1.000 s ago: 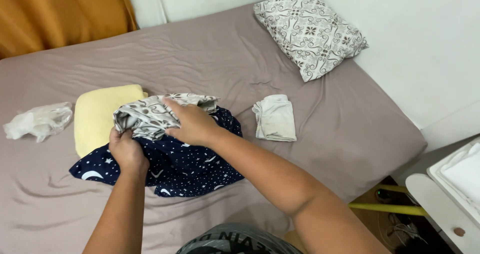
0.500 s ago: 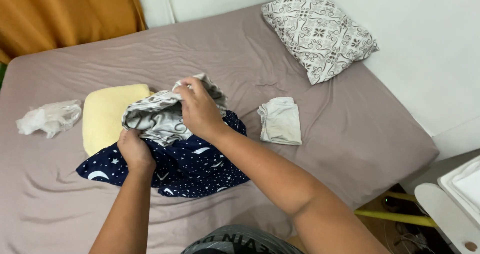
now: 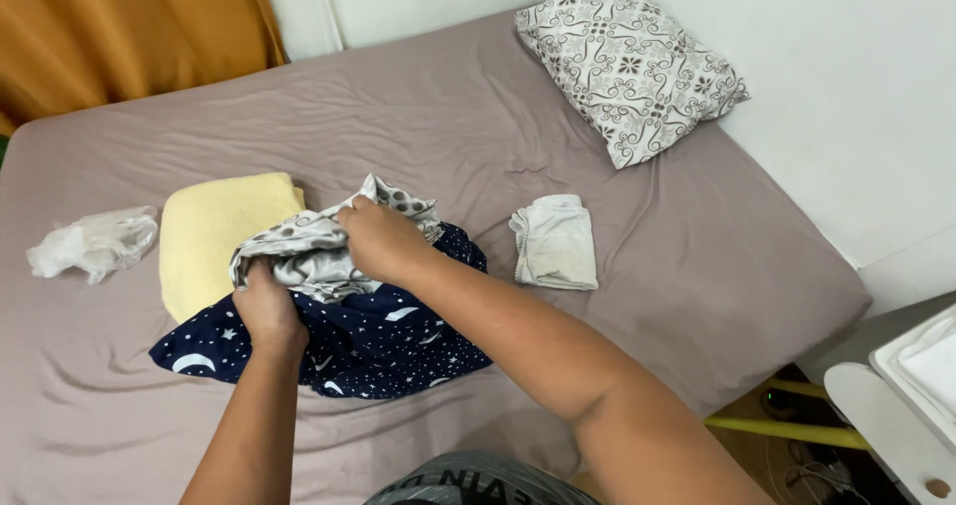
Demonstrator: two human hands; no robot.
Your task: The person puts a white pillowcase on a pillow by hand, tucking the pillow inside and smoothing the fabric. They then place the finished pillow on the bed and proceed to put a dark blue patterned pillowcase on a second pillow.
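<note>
Both hands hold a grey and white patterned cloth [image 3: 317, 249] bunched up over a dark blue cloth with moons and stars [image 3: 370, 341] that lies on the bed. My left hand [image 3: 267, 308] grips the cloth's near left end. My right hand [image 3: 376, 240] pinches its upper edge near the middle. A folded pale yellow towel [image 3: 214, 231] lies just left of the bundle, partly under it.
A small folded white cloth [image 3: 554, 243] lies to the right. A crumpled clear plastic bag [image 3: 93, 242] sits at the far left. A patterned pillow [image 3: 627, 63] rests at the bed's far right corner. The mauve sheet [image 3: 418, 117] covers the bed; a white table [image 3: 901, 405] stands lower right.
My hands have drawn the patterned cloth together into a tighter bunch; the right hand has slid from the cloth's far edge toward its middle. The other items lie as before.
</note>
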